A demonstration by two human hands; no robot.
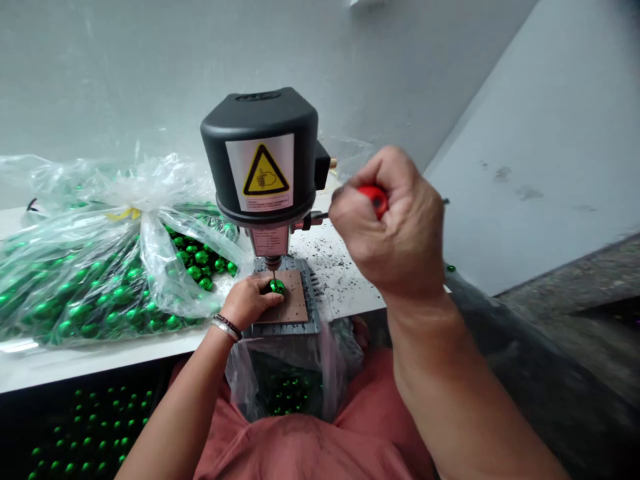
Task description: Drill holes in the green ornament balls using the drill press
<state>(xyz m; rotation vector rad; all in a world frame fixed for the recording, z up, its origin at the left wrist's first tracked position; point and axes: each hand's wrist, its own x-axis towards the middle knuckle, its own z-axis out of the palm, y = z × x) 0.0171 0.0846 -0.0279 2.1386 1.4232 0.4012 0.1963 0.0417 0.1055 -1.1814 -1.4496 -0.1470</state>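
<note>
A shiny green ball (pixel 277 287) rests on a brown board (pixel 290 310) on the base of a black bench drill press (pixel 260 147). My left hand (pixel 250 300) pinches the ball between thumb and fingers. The thin drill bit (pixel 274 274) comes down onto the top of the ball; how deep it goes, I cannot make out. My right hand (pixel 395 227) is raised at the machine's right side, its fingers wrapped round a red-knobbed drill press handle (pixel 375 200).
A tied clear plastic bag (pixel 155 260) of green balls lies on the white table (pixel 125 350) at the left. Dark shavings (pixel 335 267) litter the tabletop. An open plastic bag (pixel 245 373) with green balls hangs below the base. More green balls (pixel 100 427) show at lower left.
</note>
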